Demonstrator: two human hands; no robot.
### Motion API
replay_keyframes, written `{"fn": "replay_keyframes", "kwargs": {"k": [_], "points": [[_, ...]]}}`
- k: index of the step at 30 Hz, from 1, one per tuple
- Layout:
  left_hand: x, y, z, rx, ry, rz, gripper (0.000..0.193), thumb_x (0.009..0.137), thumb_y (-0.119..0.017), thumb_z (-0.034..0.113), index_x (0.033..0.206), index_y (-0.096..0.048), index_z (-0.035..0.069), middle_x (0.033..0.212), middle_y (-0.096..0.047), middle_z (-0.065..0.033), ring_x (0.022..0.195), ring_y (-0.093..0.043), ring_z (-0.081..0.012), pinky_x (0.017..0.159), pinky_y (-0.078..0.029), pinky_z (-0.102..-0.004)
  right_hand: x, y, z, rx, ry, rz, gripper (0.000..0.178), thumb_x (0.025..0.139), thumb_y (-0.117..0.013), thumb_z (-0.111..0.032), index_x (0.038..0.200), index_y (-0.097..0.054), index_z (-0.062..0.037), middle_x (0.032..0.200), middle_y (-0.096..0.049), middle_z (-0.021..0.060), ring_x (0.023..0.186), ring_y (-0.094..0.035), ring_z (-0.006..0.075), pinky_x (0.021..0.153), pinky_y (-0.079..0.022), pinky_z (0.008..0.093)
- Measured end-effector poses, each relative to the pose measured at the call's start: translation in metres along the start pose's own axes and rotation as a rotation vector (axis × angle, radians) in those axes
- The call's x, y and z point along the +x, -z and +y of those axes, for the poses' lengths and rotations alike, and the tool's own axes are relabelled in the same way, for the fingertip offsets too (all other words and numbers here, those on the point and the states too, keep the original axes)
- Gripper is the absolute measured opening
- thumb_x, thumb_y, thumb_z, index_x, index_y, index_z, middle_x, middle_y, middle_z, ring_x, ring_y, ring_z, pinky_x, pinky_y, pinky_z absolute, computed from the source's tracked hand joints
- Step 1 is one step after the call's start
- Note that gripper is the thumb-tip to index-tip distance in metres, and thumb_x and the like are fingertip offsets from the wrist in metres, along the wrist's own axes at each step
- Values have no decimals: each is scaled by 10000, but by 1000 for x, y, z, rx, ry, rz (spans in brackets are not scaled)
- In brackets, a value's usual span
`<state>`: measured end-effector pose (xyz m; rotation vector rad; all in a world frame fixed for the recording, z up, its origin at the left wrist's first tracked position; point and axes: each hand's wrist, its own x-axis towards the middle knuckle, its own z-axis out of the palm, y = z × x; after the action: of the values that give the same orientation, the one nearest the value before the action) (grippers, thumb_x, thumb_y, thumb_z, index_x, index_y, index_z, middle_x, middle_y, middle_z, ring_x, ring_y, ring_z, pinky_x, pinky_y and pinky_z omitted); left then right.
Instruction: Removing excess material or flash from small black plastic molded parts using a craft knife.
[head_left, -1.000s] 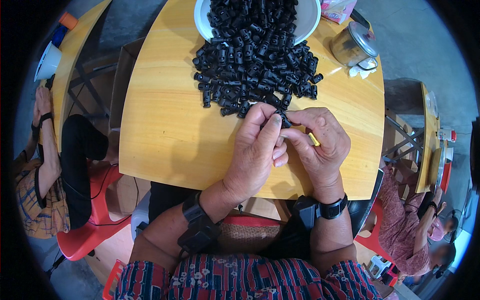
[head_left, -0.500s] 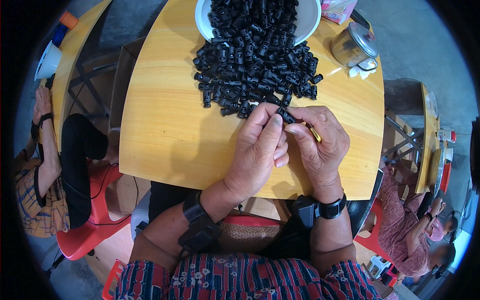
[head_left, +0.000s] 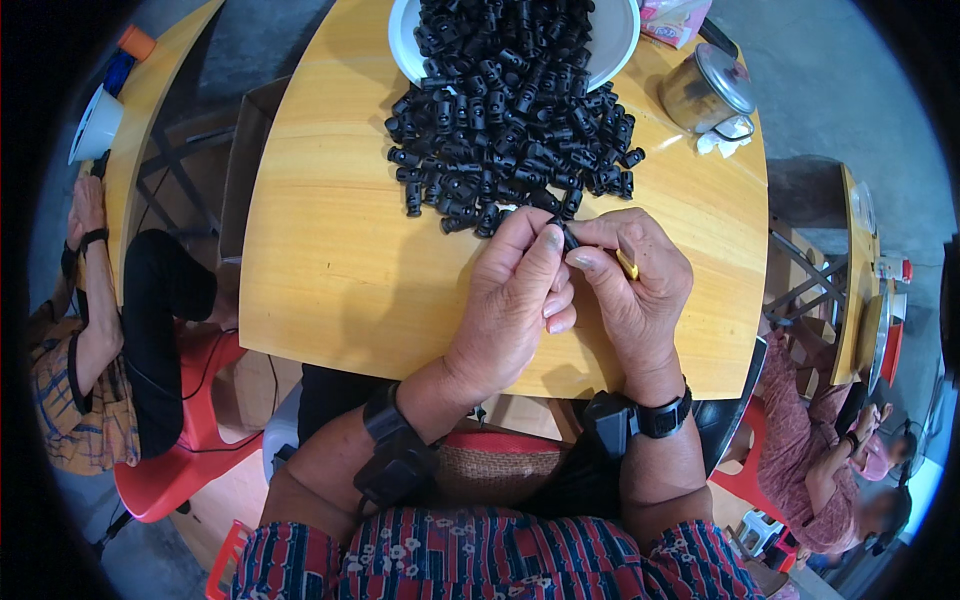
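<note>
A small black plastic cord lock (head_left: pixel 569 240) sits pinched between the thumbs and forefingers of both my hands, just in front of the pile. My left hand (head_left: pixel 510 305) has its other fingers curled in. Tucked between the fingers of my right hand (head_left: pixel 643 290) is a slim tool with a yellow part (head_left: pixel 627 264); most of it is hidden, so its kind is unclear. Beyond my fingertips, many loose black cord locks (head_left: pixel 500 150) spill from a white basin (head_left: pixel 626 50) onto the wooden table (head_left: pixel 330 260).
At the far right stand a lidded metal pot (head_left: pixel 690 92), crumpled white tissue (head_left: pixel 727 140) and a pink packet (head_left: pixel 675 18). A person (head_left: pixel 85 380) sits at another table on the left, beside a red chair (head_left: pixel 195 430). More people (head_left: pixel 810 450) sit to the right.
The held cord lock has turned and shows less between my fingers. My right hand has shifted slightly left, and its yellow-marked tool has tilted a little.
</note>
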<state>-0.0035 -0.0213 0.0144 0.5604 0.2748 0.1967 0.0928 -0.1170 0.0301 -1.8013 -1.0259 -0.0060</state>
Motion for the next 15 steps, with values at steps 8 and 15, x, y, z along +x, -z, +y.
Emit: {"fn": "replay_keyframes", "kwargs": {"k": [8, 15], "points": [[1, 5, -1, 5, -8, -5, 153, 992, -420, 307, 1042, -452, 165, 851, -508, 40, 644, -384, -17, 514, -304, -168, -6, -5, 0, 252, -207, -7, 209, 690, -764, -95, 873, -686, -33, 772, -641, 52, 708, -598, 139, 652, -469, 244], [0, 5, -2, -5, 18, -13, 159, 987, -428, 323, 1068, -445, 187, 952, -553, 13, 710, -450, -22, 528, -327, -169, -4, -3, -5, 199, -148, 21, 262, 663, -766, -46, 914, -692, -50, 771, -638, 53, 703, -600, 133, 643, -473, 235]]}}
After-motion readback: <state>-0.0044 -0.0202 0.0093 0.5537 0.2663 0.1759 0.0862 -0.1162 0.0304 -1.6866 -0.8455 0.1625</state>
